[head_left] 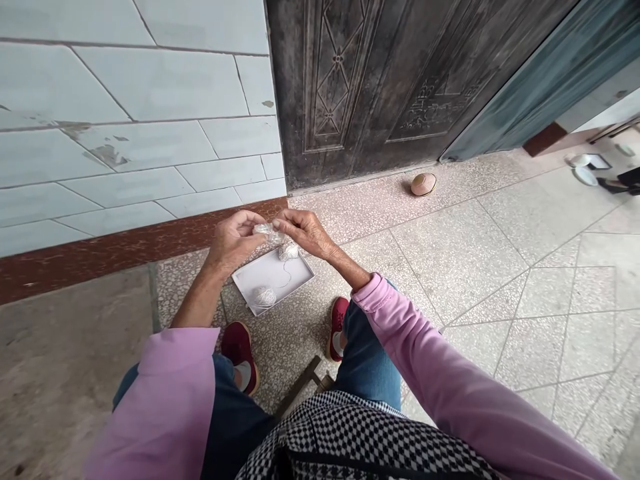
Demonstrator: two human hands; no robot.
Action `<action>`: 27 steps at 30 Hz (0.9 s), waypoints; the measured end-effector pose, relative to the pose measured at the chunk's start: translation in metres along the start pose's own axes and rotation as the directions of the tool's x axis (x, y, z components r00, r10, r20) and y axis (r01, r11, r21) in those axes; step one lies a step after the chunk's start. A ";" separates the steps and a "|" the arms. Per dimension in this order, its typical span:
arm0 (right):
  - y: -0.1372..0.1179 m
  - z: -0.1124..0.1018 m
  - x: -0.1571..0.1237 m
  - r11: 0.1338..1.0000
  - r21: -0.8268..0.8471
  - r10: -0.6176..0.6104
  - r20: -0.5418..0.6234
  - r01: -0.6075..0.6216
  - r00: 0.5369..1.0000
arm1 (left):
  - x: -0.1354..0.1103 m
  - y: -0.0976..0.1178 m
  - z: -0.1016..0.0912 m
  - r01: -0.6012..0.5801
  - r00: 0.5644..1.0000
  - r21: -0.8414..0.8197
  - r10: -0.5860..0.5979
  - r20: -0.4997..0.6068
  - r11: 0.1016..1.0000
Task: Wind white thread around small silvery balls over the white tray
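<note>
- Left hand [233, 243] and right hand [305, 233]: fingers closed, pinching a small white thread bundle [267, 233], held above the tray; fingers partly hide its shape.
- Second thread ball [289, 251]: just below the right hand; support unclear.
- Third thread ball [263, 297]: on a white tray [295, 270], strand trailing across.

White thread balls [264, 297], pink sleeves [410, 333], red shoes [239, 350]

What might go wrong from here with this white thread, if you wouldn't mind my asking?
The strand joining the lower ball of white thread across the shallow white tray might tangle. The upper ball, at the tray's edge, could roll onto the terrazzo floor. The small white bundle might slip from between the left hand and right hand.
</note>
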State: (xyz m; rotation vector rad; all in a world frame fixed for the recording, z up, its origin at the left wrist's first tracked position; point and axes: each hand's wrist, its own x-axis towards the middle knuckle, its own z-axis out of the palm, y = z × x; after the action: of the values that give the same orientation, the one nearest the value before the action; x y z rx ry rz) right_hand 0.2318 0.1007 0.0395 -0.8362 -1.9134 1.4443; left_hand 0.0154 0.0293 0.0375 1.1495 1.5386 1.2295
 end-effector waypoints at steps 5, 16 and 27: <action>-0.004 0.000 0.004 0.998 0.050 0.051 -0.102 -0.046 0.993 | -0.012 0.005 0.006 0.080 0.983 -0.273 -0.031 0.179 0.959; -0.002 0.005 0.012 0.994 0.111 0.027 -0.228 -0.001 0.973 | -0.017 0.002 0.034 0.067 0.998 -0.426 -0.055 0.041 0.902; 0.004 0.006 0.015 0.988 0.145 0.080 -0.246 -0.045 0.966 | -0.017 0.004 0.030 0.027 0.996 -0.341 0.002 0.084 0.940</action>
State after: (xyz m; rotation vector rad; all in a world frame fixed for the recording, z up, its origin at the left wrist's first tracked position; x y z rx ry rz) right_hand 0.2186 0.1099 0.0355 -0.9712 -1.5932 1.4152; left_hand 0.0485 0.0199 0.0377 0.9467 1.2090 1.3596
